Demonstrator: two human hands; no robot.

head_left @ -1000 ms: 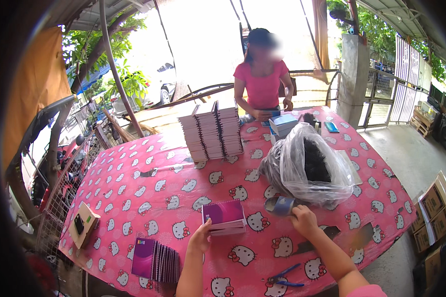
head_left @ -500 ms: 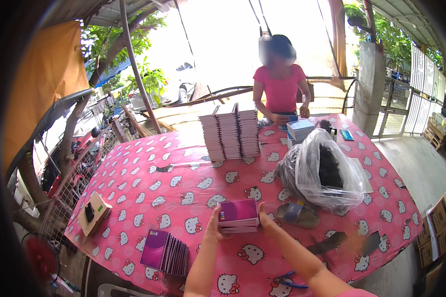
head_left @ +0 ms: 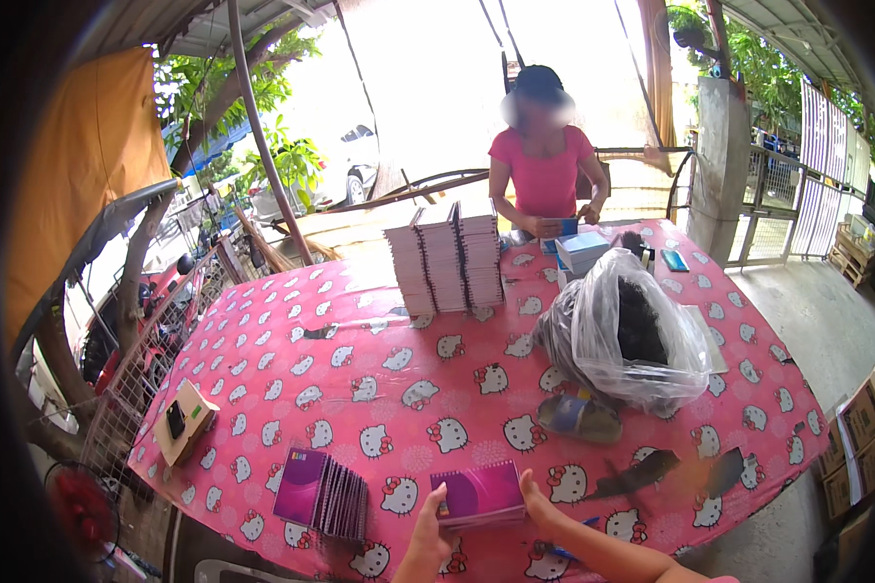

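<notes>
A small stack of purple spiral notebooks point(head_left: 483, 493) sits between my hands near the table's front edge. My left hand point(head_left: 428, 522) presses on its left end, thumb up along the side. Against the right end lies my right hand point(head_left: 544, 507), fingers along the edge. Left of them, a leaning row of similar purple spiral notebooks point(head_left: 321, 496) rests on the table. Blue handles of a tool point(head_left: 587, 525) show partly under my right forearm; its kind is hidden.
Tall stacks of spiral notebooks point(head_left: 442, 260) stand at the far middle. A clear plastic bag with black contents point(head_left: 642, 335) and a brown-and-blue roll-like item point(head_left: 580, 418) lie right. Opposite, a co-worker in pink point(head_left: 544, 170) handles blue booklets. A phone on cardboard point(head_left: 177, 418) lies left.
Both my hands have brought the notebook stack toward me and slightly right, nearer the front edge. The co-worker's head and arms have shifted a little.
</notes>
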